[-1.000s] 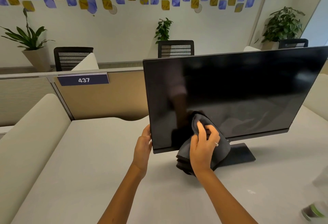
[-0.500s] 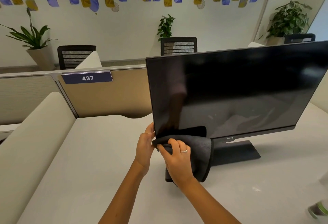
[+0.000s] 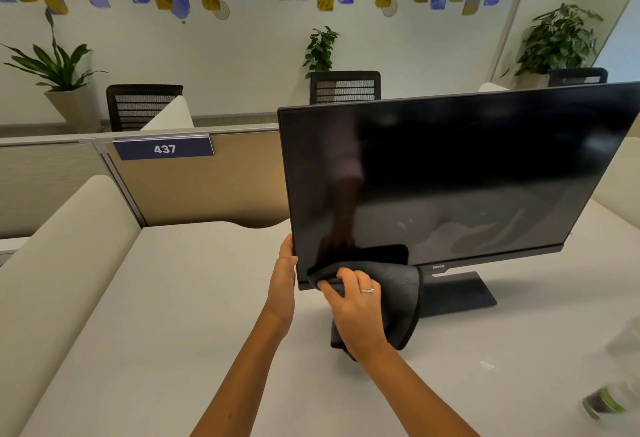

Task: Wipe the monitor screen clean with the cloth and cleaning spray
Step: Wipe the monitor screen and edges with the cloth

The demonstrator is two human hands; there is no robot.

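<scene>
A black monitor [image 3: 450,173] stands on its flat base on the pale desk [image 3: 173,315], its screen dark and reflective. My left hand [image 3: 284,274] grips the monitor's lower left edge. My right hand [image 3: 353,301] holds a dark grey cloth [image 3: 398,294] pressed against the screen's bottom left corner and lower bezel; the rest of the cloth hangs down below the bezel. A blurred spray bottle [image 3: 613,391] with a green band lies at the far right edge of the desk.
A tan partition with a "437" sign [image 3: 163,148] runs behind the desk, with a padded divider [image 3: 52,263] along the left. Behind the partition stand black mesh chairs [image 3: 142,104] and potted plants [image 3: 55,66].
My right hand has dragged the cloth down and left, from the lower middle of the screen to its bottom left corner. My left hand stays on the monitor's edge.
</scene>
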